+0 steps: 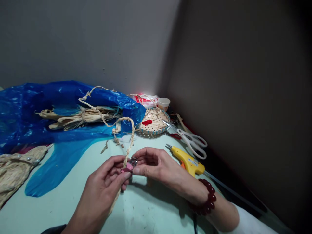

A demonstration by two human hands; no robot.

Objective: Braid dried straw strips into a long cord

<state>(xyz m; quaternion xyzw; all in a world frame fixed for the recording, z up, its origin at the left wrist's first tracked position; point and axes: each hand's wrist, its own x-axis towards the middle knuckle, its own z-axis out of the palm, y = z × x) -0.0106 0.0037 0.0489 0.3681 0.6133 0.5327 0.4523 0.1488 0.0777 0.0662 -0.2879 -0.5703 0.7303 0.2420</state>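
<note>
A small pink binder clip (127, 167) with silver metal handles sits between my two hands, on a braided straw cord (131, 139). My left hand (104, 182) closes round the clip and the cord, thumb on the pink body. My right hand (156, 164) pinches at the clip's metal handles from the right side. The cord runs up from the clip, bends over and trails back across a blue plastic bag (60, 94). Its other part passes down behind my left hand, partly hidden.
A bundle of dried straw (83, 117) lies on the bag. A round woven tray (152, 130) holds a red piece (147, 123). White-handled scissors (192, 139), a yellow glue gun (187, 160) and a paper cup (163, 103) are to the right. Woven straw work (17, 169) lies left.
</note>
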